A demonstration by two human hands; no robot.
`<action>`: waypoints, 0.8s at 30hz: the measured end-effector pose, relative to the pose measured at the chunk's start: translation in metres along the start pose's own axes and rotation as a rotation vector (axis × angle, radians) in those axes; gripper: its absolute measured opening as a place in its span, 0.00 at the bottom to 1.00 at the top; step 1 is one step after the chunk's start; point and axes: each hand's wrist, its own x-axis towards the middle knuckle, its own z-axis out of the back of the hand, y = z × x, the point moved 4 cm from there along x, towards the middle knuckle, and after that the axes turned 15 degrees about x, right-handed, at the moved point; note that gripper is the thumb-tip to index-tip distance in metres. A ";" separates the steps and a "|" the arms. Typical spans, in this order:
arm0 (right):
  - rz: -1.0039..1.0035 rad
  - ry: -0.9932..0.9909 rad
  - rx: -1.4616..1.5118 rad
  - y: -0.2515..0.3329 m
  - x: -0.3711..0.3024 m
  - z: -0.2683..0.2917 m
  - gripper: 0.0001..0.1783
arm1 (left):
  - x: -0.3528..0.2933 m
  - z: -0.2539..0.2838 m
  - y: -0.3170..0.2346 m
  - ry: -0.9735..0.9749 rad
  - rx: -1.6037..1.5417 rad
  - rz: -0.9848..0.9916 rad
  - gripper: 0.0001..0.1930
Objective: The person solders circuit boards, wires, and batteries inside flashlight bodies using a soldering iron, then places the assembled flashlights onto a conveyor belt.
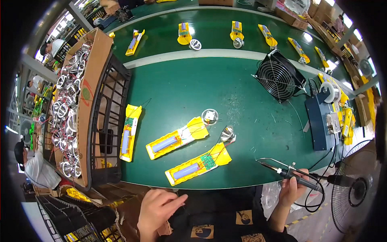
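Observation:
In my right hand [291, 189] is a soldering iron [300, 178] with a thin wire-feed tube [276, 160] along it; its tip points left over the table's front right. My left hand [158, 209] is off the table's front edge, fingers curled and pressed together; what they hold, if anything, I cannot make out. Nearest are two yellow lamp housings with batteries: a front one [223, 155] with a green circuit board [208, 161] and wired reflector [228, 134], and one behind [197, 125], wired to a round reflector [210, 116]. A third housing [131, 113] lies left.
A black crate [111, 117] and a carton [90, 88] full of reflectors stand left. A black fan [278, 76] and a blue solder-station box [318, 125] with a wire spool [331, 92] are right. Several lamp housings lie along the far green belt [161, 36].

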 end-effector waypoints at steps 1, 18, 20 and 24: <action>-0.002 0.006 0.000 0.000 0.000 -0.002 0.14 | 0.000 -0.001 -0.002 -0.008 -0.003 -0.014 0.13; -0.028 0.111 -0.002 -0.001 0.002 -0.037 0.14 | 0.037 -0.033 0.004 -0.531 -0.360 0.043 0.10; -0.055 0.113 -0.044 -0.002 0.002 -0.044 0.16 | 0.041 -0.035 0.001 -0.512 -0.260 0.107 0.11; -0.070 0.166 -0.061 -0.007 0.005 -0.061 0.18 | 0.046 -0.036 0.000 -0.538 -0.219 0.201 0.11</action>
